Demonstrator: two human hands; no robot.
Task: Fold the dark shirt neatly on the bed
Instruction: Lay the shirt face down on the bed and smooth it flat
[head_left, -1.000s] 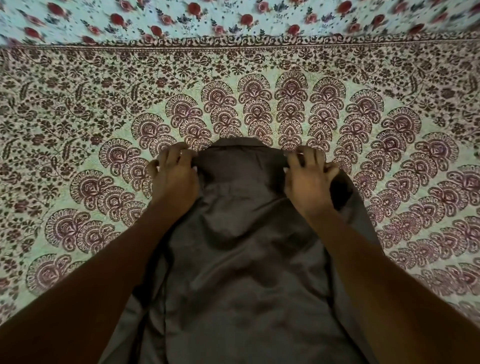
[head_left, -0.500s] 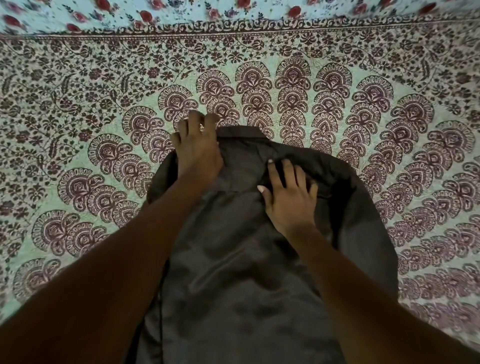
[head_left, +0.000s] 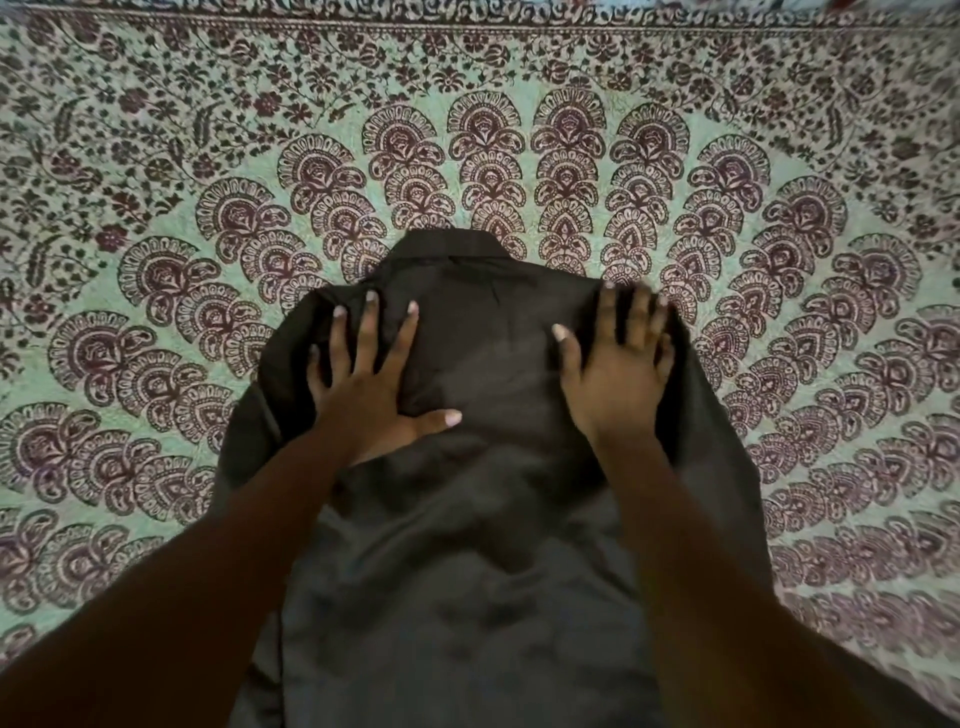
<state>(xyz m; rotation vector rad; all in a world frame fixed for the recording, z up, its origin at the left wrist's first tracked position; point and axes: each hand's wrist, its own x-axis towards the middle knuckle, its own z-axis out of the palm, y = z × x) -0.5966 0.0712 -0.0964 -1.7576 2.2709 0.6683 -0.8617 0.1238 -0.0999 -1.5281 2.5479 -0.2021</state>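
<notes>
The bed (head_left: 841, 171) is covered with a pale green bedspread (head_left: 156, 322) printed with maroon fan-shaped motifs, and a floral border (head_left: 467, 47) runs across it at 12 o'clock. Directly on the bedspread lies the dark shirt (head_left: 493, 561), spread out with some wrinkles. Its collar (head_left: 449, 245) points to 12 o'clock and its body goes down to 6 o'clock, out of view.

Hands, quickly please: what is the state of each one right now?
Left hand: open, fingers spread, pressing flat on the dark shirt.
Right hand: open, fingers straight, resting flat on the dark shirt, a little blurred.
</notes>
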